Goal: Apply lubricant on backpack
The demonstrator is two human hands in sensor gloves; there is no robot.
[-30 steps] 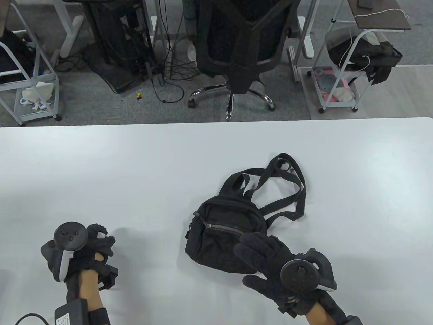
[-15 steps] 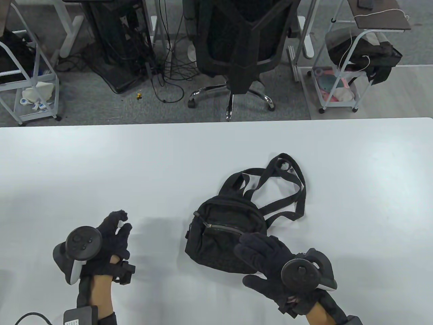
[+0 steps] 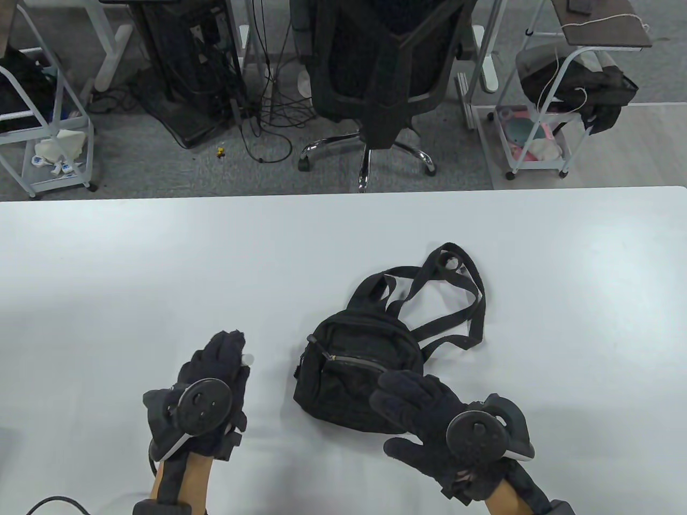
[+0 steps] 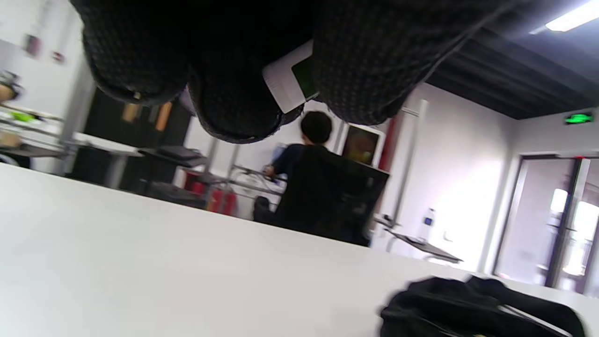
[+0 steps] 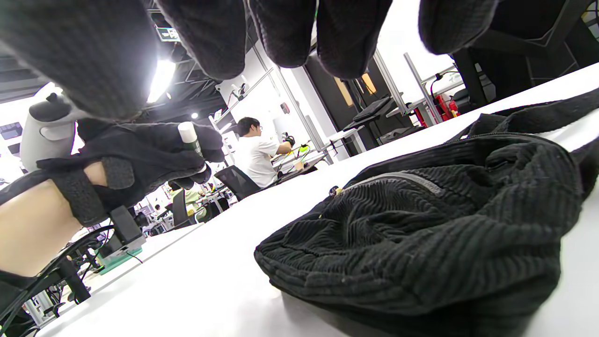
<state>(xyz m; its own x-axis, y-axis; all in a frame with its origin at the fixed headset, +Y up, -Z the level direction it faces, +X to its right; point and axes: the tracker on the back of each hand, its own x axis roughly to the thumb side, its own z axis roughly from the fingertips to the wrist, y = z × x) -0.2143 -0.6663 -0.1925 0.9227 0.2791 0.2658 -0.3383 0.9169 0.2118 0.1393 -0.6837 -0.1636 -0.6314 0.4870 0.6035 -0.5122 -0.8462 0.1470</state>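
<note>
A small black backpack [image 3: 354, 370] lies on the white table [image 3: 161, 257], its straps [image 3: 456, 300] spread to the far right; it also shows in the right wrist view [image 5: 421, 234] and in the left wrist view [image 4: 477, 309]. My left hand [image 3: 225, 359] is above the table just left of the backpack and grips a small white-capped lubricant tube [image 3: 247, 358], seen upright in the right wrist view [image 5: 189, 138] and between the fingers in the left wrist view [image 4: 290, 79]. My right hand [image 3: 416, 399] rests with spread fingers on the backpack's near right corner.
A black office chair [image 3: 375, 70] stands beyond the table's far edge, with white carts [image 3: 536, 134] and cables on the floor. A cable [image 3: 48, 501] runs from my left wrist at the near edge.
My left hand has moved right and forward toward the backpack, carrying the white-capped tube. My right hand has stayed on the backpack.
</note>
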